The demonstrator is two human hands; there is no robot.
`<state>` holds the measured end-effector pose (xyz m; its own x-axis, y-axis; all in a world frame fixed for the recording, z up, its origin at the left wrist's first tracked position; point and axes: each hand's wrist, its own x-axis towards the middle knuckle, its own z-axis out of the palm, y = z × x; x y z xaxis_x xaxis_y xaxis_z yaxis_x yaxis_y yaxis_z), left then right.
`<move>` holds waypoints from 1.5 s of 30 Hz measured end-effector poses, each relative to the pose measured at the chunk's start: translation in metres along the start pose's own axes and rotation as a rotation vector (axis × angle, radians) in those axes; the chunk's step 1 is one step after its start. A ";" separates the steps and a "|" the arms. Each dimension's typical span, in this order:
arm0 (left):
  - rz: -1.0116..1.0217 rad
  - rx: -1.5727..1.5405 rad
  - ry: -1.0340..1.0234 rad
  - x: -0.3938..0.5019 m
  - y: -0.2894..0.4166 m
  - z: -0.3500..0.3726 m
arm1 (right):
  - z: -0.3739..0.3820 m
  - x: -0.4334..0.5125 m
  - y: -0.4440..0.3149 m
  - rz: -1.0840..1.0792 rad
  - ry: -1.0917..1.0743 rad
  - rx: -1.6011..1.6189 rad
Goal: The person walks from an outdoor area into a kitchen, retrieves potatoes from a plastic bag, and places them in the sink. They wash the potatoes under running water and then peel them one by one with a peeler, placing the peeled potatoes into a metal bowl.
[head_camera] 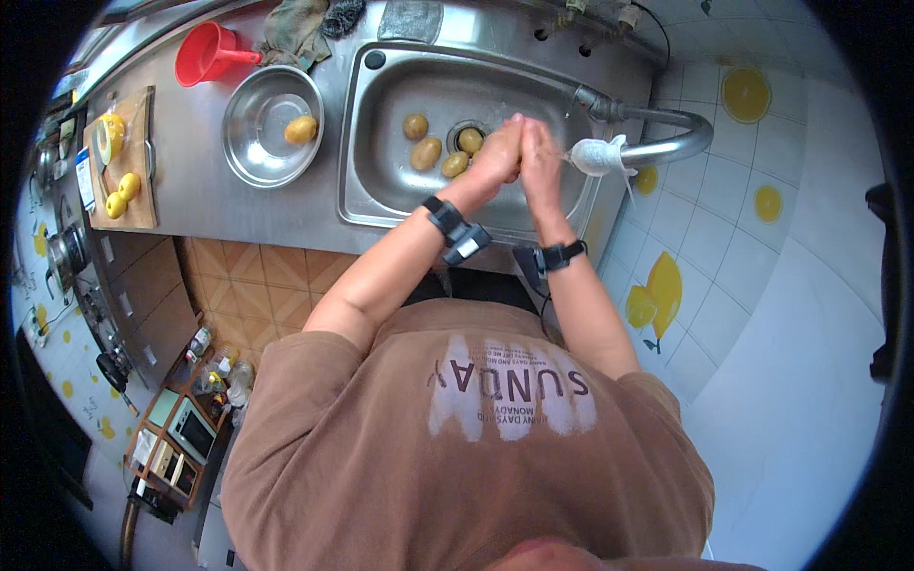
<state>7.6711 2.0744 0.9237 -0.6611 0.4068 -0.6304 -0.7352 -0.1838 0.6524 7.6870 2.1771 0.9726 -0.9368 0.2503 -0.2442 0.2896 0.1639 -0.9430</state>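
Observation:
My left hand [502,151] and my right hand [539,160] press together over the right part of the stainless steel sink [385,178], beside the cloth-wrapped faucet spout [598,156]. Whether anything lies between the palms is hidden. Left of the hands, several potatoes rest in the basin: one [415,126] at the upper left, one [425,153] below it, one [470,140] at the drain and one [455,164] just under that. Another potato [300,130] sits in a metal bowl [246,160] on the counter left of the sink.
A red plastic dipper [207,53] and a crumpled cloth [294,32] lie behind the bowl. Farther left, a wooden cutting board [136,157] bears yellow fruits [123,194], a cut melon [110,139] and a knife. The metal faucet neck [671,121] arches at the right, near the tiled wall.

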 end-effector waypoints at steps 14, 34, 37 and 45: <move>0.300 0.337 0.213 -0.005 -0.010 0.025 | -0.017 0.009 0.022 -0.123 -0.072 -0.159; 0.758 1.042 1.166 -0.123 0.099 -0.160 | 0.035 -0.009 0.153 -0.166 -0.316 -0.766; 0.410 1.133 1.405 -0.136 0.108 -0.195 | 0.029 -0.001 0.140 -0.118 -0.328 -0.569; 0.305 0.700 0.470 -0.056 0.028 -0.060 | 0.014 0.012 0.077 0.367 -0.369 0.626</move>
<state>7.6781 1.9930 0.9523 -0.9187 -0.0074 -0.3948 -0.3601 0.4261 0.8299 7.6954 2.1790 0.8941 -0.8395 -0.1637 -0.5182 0.5298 -0.4584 -0.7135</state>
